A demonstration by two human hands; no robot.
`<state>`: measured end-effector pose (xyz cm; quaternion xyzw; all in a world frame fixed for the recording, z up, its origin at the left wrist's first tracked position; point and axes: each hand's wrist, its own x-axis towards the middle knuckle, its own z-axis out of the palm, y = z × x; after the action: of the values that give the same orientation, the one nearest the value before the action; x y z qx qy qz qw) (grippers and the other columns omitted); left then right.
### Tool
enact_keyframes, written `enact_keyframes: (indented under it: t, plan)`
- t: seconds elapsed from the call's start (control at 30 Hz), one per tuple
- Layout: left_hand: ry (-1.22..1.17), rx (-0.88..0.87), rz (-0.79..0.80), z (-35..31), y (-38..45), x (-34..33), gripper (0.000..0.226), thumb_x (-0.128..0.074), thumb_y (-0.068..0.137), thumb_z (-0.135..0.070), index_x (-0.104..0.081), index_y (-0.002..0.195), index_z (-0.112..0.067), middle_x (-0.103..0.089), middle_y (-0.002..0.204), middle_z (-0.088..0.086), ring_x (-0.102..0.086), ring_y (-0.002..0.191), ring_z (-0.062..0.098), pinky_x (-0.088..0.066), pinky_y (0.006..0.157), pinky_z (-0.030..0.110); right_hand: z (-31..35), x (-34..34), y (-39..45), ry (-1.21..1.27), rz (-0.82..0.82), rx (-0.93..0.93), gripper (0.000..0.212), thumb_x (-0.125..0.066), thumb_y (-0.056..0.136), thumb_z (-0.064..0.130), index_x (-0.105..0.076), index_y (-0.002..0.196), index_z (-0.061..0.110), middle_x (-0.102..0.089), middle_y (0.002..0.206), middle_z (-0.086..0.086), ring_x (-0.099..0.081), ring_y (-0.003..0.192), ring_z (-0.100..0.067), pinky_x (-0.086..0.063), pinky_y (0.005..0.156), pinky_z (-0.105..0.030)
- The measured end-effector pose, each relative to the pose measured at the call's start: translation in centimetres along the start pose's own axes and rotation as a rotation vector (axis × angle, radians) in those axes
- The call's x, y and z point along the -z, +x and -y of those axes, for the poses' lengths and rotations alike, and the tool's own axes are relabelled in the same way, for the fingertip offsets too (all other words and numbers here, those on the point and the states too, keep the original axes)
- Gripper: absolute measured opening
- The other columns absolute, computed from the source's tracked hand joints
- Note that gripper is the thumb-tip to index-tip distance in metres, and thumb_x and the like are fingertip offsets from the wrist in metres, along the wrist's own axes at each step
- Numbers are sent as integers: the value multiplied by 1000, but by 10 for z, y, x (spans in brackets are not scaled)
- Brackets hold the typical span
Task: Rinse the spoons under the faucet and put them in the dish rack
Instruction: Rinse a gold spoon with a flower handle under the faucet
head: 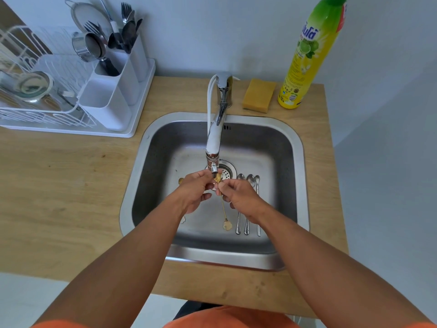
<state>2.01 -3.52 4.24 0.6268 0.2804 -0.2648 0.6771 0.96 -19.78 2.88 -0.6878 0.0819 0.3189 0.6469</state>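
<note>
Here, both hands pinch one gold spoon (223, 204) right under the faucet (214, 138). The left hand (195, 191) and right hand (238, 197) grip near its bowl, and its handle hangs below the fingers. Three spoons (247, 204) lie right of the faucet.

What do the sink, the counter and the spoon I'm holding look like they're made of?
Sink: brushed stainless steel, going by its dull grey sheen and soft reflections. Counter: light wood or a wood-look laminate; grain lines show, but which one is unclear. Spoon: thin gold-coloured metal, probably plated, with a pale flower-shaped end.
</note>
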Motion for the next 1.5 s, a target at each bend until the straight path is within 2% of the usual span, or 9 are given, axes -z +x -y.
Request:
enact_keyframes:
  t: [0.2, 0.4, 0.63, 0.77, 0.87, 1.0, 1.2, 1.3, 1.5]
  plan:
    - [-53, -15, 196, 1, 0, 10, 25, -55, 107, -17, -71, 125, -19, -71, 90, 1, -62, 85, 13, -45, 87, 35, -1, 6, 1, 87, 50, -25, 26, -54, 108, 22, -71, 103, 3, -59, 88, -7, -41, 63, -8, -33, 53, -19]
    - [-50, -31, 8, 10, 4, 7, 25, -71, 97, -29, -74, 115, -12, -77, 87, -3, -67, 86, 14, -50, 85, 35, -7, 2, 1, 32, -13, 16, 21, -60, 103, 21, -76, 92, 13, -72, 78, 7, -45, 57, -3, -39, 50, -14]
    - [-7, -84, -212, 25, -5, -4, 13, -76, 93, -36, -76, 99, -25, -79, 97, -6, -72, 97, 18, -49, 71, 31, -6, -6, 10, -166, -83, 29, 26, -65, 97, 31, -78, 80, 16, -77, 93, -16, -56, 71, -18, -46, 71, -34]
    - [-21, -69, -266, 38, -15, -9, 8, -72, 96, -32, -76, 102, -27, -80, 87, -11, -70, 87, 12, -53, 73, 29, -5, -7, 17, -152, -127, 2, 25, -65, 99, 29, -78, 80, 19, -80, 87, 2, -73, 90, -17, -53, 85, -34]
    - [-19, -50, -249, 44, -21, -9, 5, -73, 96, -29, -77, 99, -30, -80, 87, -15, -71, 87, 9, -55, 75, 28, -6, -7, 19, -132, -140, 2, 25, -66, 99, 26, -78, 78, 26, -78, 83, 12, -69, 82, -1, -48, 76, -24]
    - [37, -44, -232, 49, -25, -8, 9, -71, 98, -21, -79, 102, -22, -81, 82, -12, -68, 66, -2, -50, 57, 15, -7, -7, 24, -54, -140, -37, 22, -67, 98, 23, -79, 80, 23, -77, 81, 16, -63, 67, 8, -43, 67, -19]
    - [238, -28, -167, 55, -27, 0, 12, -72, 97, -26, -81, 91, -21, -79, 82, -19, -65, 62, -13, -46, 55, 8, -4, 2, 27, 84, -241, -129, 18, -70, 97, 32, -81, 92, 19, -76, 88, 7, -46, 64, -9, -35, 49, -23]
    - [320, -28, -165, 51, -27, 0, 18, -70, 98, -30, -81, 86, -23, -79, 86, -16, -69, 80, -5, -47, 70, 17, -10, 0, 25, 124, -251, -177, 18, -70, 97, 32, -79, 102, 18, -75, 97, -1, -45, 68, -12, -35, 48, -23]
    - [301, -64, -241, 39, -23, -9, 19, -68, 99, -34, -77, 90, -20, -77, 85, -4, -69, 83, 9, -46, 62, 21, -15, -9, 20, 86, -180, -171, 13, -73, 94, 31, -79, 100, 21, -76, 85, 10, -51, 69, -11, -39, 46, -20]
